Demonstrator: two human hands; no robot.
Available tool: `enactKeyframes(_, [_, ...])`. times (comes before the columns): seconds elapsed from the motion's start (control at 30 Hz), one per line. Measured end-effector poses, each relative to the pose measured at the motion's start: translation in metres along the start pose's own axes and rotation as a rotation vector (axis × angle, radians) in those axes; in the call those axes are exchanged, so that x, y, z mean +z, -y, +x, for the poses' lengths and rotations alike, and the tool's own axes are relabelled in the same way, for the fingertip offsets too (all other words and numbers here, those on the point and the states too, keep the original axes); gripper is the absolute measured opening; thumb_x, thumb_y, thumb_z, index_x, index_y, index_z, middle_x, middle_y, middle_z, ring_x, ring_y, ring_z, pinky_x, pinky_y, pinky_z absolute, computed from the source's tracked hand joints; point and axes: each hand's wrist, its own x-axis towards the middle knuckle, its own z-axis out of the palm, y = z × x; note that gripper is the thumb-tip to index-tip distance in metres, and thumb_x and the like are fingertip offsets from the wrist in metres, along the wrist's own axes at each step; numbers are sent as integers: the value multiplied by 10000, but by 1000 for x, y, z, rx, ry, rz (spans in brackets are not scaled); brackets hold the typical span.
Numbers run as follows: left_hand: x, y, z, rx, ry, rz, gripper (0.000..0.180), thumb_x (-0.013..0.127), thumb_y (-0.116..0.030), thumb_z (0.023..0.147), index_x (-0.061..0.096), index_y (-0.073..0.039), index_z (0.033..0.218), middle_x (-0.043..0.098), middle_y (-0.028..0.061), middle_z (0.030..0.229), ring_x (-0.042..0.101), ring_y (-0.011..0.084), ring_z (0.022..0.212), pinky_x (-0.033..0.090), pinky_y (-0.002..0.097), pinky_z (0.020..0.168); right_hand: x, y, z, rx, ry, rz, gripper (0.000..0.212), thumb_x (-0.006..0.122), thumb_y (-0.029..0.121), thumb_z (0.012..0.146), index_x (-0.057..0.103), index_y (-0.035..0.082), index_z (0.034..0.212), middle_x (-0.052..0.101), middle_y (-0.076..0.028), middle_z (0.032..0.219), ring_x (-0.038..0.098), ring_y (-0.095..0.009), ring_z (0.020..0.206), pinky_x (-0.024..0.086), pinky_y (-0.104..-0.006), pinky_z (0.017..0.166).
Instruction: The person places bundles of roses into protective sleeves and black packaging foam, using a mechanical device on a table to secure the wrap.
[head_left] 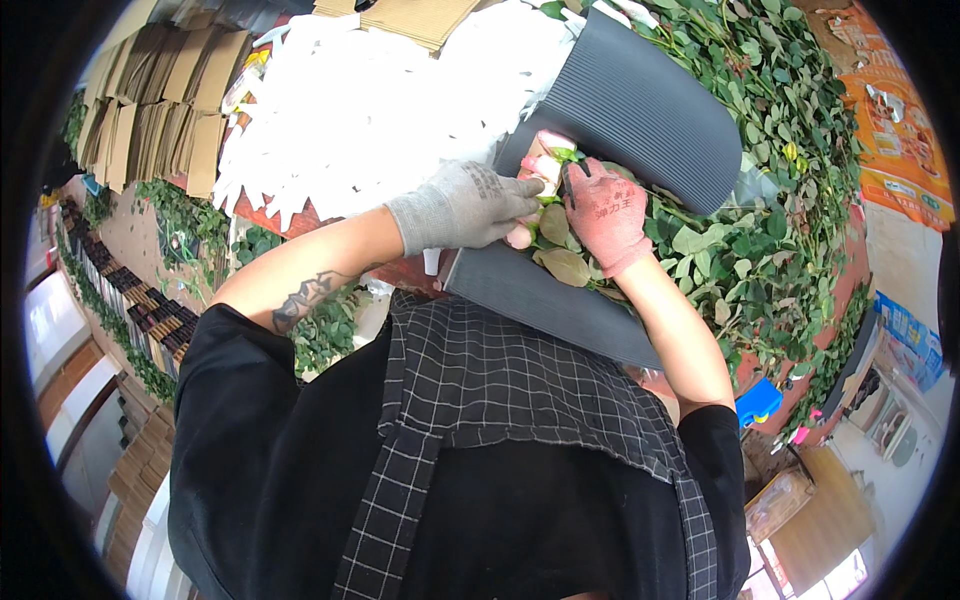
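Note:
Pale pink roses (545, 167) with some green outer petals lie in a small bunch between my two hands. My left hand (478, 205), in a grey glove, is closed against the blooms from the left, its fingers pressed together. From the right, my right hand (606, 212), in a pink glove with dark fingertips, curls its fingers at the edge of the same bunch. Green leaves (562, 266) stick out below, between the hands. A dark ribbed mat (640, 105) curves up behind the flowers, and its near flap (550, 305) lies in front of me. The stems are mostly hidden.
A heap of white sleeve-like pieces (380, 115) covers the table at the back left. Leafy stems (770, 130) pile up on the right. Cardboard stacks (165, 85) stand far left. A blue object (760, 402) sits beyond my right elbow.

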Motion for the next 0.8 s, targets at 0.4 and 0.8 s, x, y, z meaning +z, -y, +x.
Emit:
enactKeyframes(0.4, [-14,-12,17,-52,-42,-19,345,499,-300,852,541,-100,1131,535,47,1243,633,224,914,500,391,749,4,-20,-17,227,68,-277,294,651,260,742,596,108,987,624,-89,843,629,-256,747,501,-366,661])
enactKeyframes(0.8, [-18,-36,27,-51,6,-85,496,617,-299,805,511,5,1183,476,169,1270,610,335,917,499,408,757,-42,-7,-31,290,50,-298,192,618,261,743,569,115,858,604,-68,834,625,-227,735,500,-348,597])
